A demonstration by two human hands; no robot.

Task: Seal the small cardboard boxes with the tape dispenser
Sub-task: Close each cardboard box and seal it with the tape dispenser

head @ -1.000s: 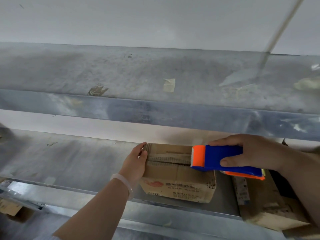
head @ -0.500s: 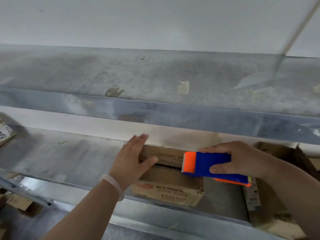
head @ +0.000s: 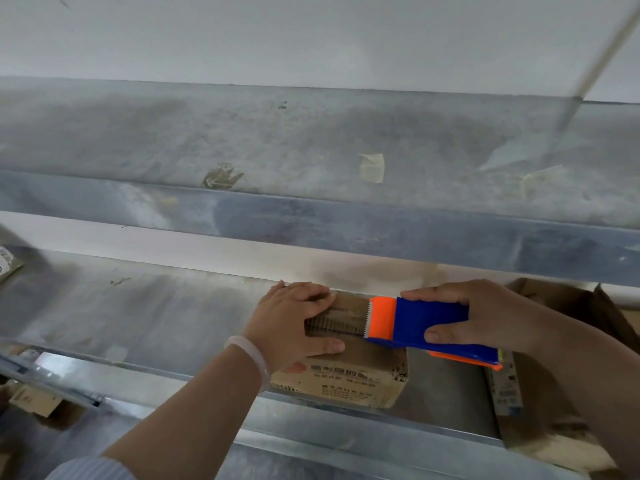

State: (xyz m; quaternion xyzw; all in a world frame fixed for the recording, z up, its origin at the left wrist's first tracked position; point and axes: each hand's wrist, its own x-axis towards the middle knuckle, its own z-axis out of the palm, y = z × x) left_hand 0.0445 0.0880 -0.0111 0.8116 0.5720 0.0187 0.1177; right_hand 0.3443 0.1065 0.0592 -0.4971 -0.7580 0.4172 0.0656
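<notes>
Pressing flat on small cardboard box point(head: 346, 375): left hand point(head: 291, 323), fingers straight. Right hand point(head: 491, 313) grips tape dispenser point(head: 426, 323). Likely risks: serrated blade nicking the nearby left hand; flaps gaping.

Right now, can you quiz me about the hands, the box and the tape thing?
1. True or false: the left hand lies flat on top of the cardboard box.
2. Which hand grips the tape dispenser? A) left B) right
3. Fill in: the dispenser's toothed front end is coloured ____.
Key: 1 true; 2 B, the right hand; 3 orange.
</notes>
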